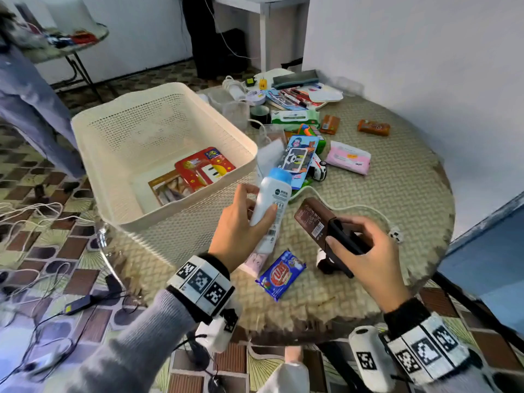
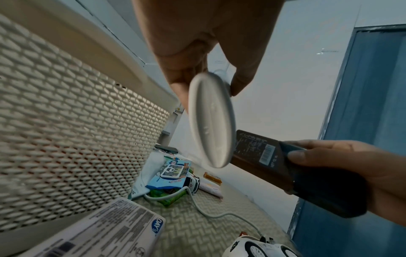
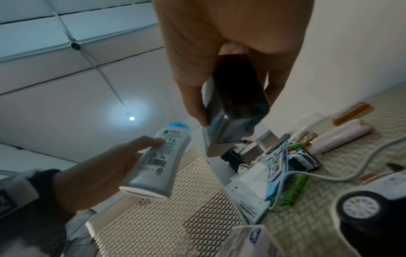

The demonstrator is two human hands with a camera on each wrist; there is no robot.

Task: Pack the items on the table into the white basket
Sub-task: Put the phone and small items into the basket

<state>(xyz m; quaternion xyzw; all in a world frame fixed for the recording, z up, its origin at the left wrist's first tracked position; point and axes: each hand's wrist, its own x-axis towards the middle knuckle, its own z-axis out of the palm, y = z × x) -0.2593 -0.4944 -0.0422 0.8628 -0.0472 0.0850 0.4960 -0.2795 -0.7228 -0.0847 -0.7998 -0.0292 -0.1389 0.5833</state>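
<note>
Woven table's pretty cluttered. Left hand (image 1: 241, 222) grips the white bottle (image 1: 270, 205) beside the white basket (image 1: 119, 123); right hand (image 1: 365, 251) clutches a brown box (image 1: 312, 219). I'd lift both over the rim and lay them flat.

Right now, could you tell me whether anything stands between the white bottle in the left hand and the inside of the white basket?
Nothing visible does. The left hand holds the white bottle just outside the white basket near wall; only that rim must be cleared. Inside, flat packets leave bare floor.
</note>
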